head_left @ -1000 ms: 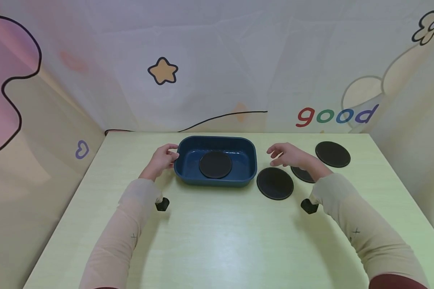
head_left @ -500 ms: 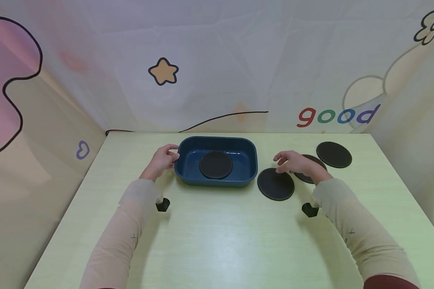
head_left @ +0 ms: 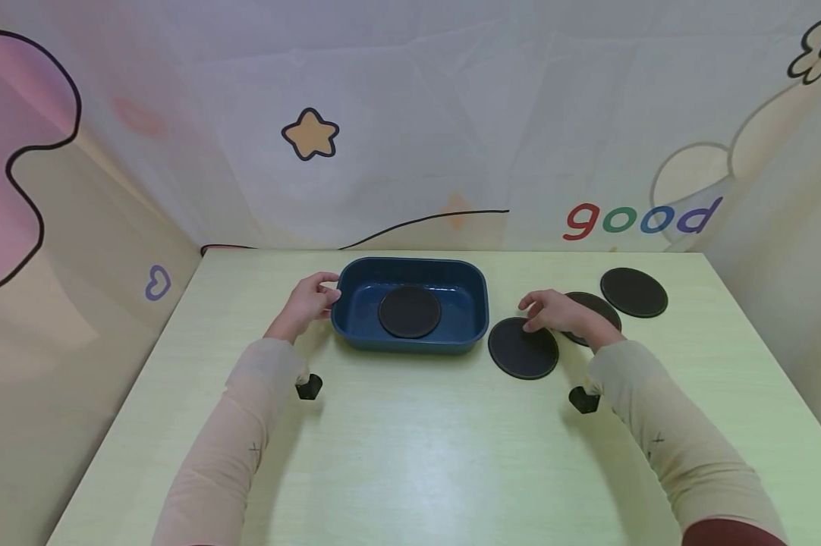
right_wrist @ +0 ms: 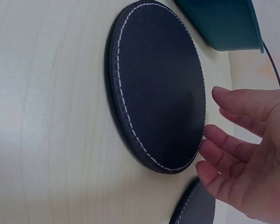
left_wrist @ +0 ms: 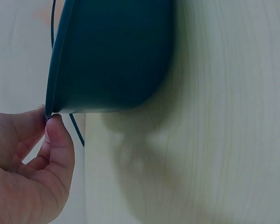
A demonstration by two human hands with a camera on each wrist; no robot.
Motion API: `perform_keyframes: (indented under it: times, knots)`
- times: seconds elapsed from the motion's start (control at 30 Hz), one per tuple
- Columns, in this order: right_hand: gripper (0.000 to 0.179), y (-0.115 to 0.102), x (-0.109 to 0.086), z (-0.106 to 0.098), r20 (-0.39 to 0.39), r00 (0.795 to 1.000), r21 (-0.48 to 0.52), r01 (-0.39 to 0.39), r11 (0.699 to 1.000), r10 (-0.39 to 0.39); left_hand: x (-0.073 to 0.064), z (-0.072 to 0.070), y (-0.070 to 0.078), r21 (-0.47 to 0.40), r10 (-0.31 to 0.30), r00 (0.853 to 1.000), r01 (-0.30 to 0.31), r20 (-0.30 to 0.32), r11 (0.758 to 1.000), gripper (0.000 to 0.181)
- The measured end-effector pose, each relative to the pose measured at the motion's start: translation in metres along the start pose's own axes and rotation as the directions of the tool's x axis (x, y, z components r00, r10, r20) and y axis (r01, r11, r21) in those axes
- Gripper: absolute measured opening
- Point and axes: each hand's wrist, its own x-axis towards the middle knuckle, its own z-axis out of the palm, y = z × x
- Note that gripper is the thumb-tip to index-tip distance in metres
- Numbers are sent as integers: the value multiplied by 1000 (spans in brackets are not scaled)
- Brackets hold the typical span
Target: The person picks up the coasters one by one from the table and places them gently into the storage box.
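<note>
A blue rectangular baking dish (head_left: 410, 346) stands on the table, with a round black coaster (head_left: 409, 311) lying flat inside it. My left hand (head_left: 306, 303) pinches the dish's left rim; in the left wrist view, thumb and fingertip meet at the lip of the dish (left_wrist: 112, 56). To the right of the dish, my right hand (head_left: 554, 311) reaches over the far edge of the nearest loose coaster (head_left: 523, 353). The right wrist view shows its loosely bent fingertips right at the white-stitched edge of that coaster (right_wrist: 158, 88). A second coaster (head_left: 596, 305) is partly hidden beneath the hand.
Another black coaster (head_left: 633, 292) lies at the back right of the pale wooden table (head_left: 410, 447). Behind the table's back edge hangs a printed cloth (head_left: 410, 152) with a star and the word "good". A black wrist mount (head_left: 583, 400) hangs below the right sleeve.
My right hand has come down and slightly right, from beside the dish to the nearest coaster's far edge. The left hand stays at the dish rim.
</note>
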Motion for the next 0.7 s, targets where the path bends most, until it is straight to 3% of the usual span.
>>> perform_keyframes:
  times: [0.7]
  knots:
    - [29,1,6,10,50,998,-82,-30,996,34,-3,-2,2,-10,11,1000,-11,8,1000,38]
